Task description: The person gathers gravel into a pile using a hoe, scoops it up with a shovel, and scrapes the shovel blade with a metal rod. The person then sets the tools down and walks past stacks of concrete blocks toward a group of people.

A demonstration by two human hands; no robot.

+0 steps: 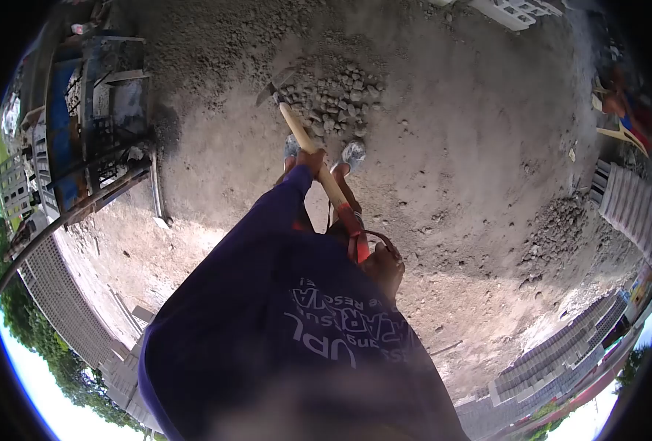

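A shovel (296, 121) with a pale wooden shaft and a red grip end slants away from my body. Its metal blade (273, 87) touches the ground at the left edge of a heap of grey stones (344, 95). My left hand (311, 160), below a purple sleeve, is wrapped round the middle of the shaft. Lower and to the right, my right hand (385, 268) is closed at the red handle end (355, 231); its fingers are partly hidden. My two feet (354, 153) stand just behind the stones.
A metal frame machine (83, 117) stands at left, with a long bar (157, 187) beside it. Concrete blocks (513, 11) lie at the top right. Stacked blocks (68, 309) line the lower left. A seated person (627, 110) is at far right, near a rubble pile (557, 228).
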